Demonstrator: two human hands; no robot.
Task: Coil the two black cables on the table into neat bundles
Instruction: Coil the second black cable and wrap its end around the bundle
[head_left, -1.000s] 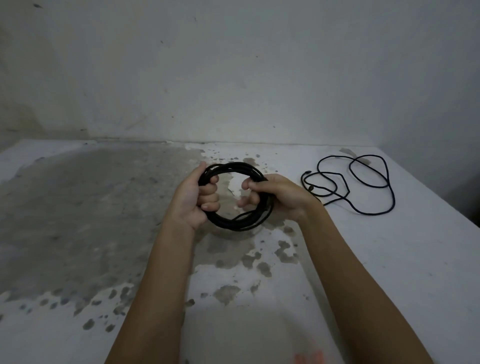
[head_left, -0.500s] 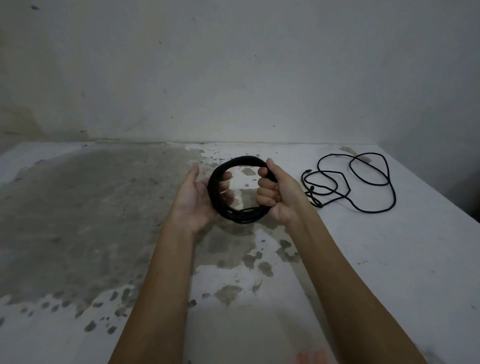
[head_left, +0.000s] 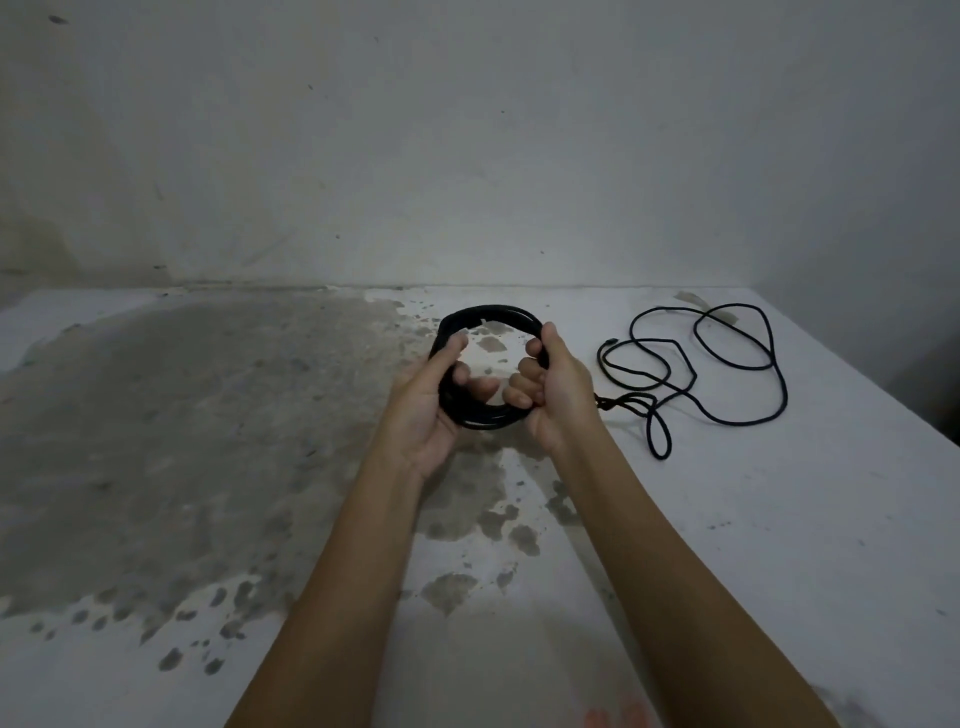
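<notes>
A black cable wound into a round coil (head_left: 488, 314) is held up above the table between both hands. My left hand (head_left: 434, 410) grips its left side, thumb over the strands and fingers curled through the ring. My right hand (head_left: 553, 392) grips the right side with its fingers wrapped round the bundle. A second black cable (head_left: 727, 364) lies loose in sprawling loops on the table to the right, its nearest loop just beside my right wrist.
The table (head_left: 779, 545) is white with a large grey worn patch (head_left: 182, 415) on the left and middle. A stained wall (head_left: 467, 156) stands behind it. A scrap of tape (head_left: 691, 300) lies at the far right. The table's right edge drops off beyond the loose cable.
The coil has been turned and lifted slightly while both hands shifted their grip on it. The loose cable on the right has not moved.
</notes>
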